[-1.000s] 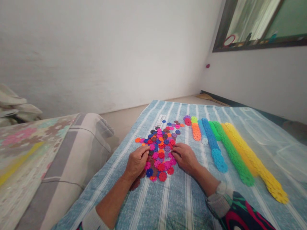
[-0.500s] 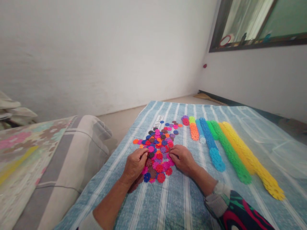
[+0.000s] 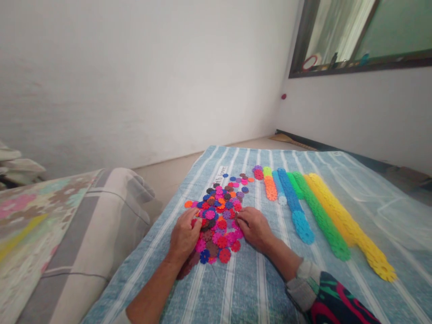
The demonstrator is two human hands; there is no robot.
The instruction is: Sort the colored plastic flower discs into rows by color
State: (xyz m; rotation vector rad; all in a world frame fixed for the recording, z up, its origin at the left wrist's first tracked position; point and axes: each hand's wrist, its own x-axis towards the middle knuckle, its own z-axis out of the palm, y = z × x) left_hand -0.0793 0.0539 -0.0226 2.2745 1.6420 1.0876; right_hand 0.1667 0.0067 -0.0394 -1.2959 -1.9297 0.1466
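Observation:
A heap of small notched plastic discs [image 3: 219, 225] in pink, red, orange, purple, brown and dark blue lies on the striped cloth. At its left edge is my left hand [image 3: 185, 234], with a red disc [image 3: 195, 222] showing between thumb and curled fingers. My right hand [image 3: 254, 227] rests against the heap's right side; its fingers are bent together, and anything in them is hidden. Partly under my left wrist is a row of brown discs [image 3: 189, 266].
To the right lie rows of overlapping discs: orange [image 3: 270, 189], blue [image 3: 293, 202], green [image 3: 324, 225] and yellow [image 3: 357, 234]. A clear plastic sheet or bag [image 3: 401, 211] is at the far right. Left of the cloth-covered table [image 3: 249, 288] stands a fabric-covered surface [image 3: 97, 225].
My left hand has drawn slightly left from the heap, its thumb and fingers parting a little around a red disc. My right hand stays nearly in place. The whole view has shifted slightly.

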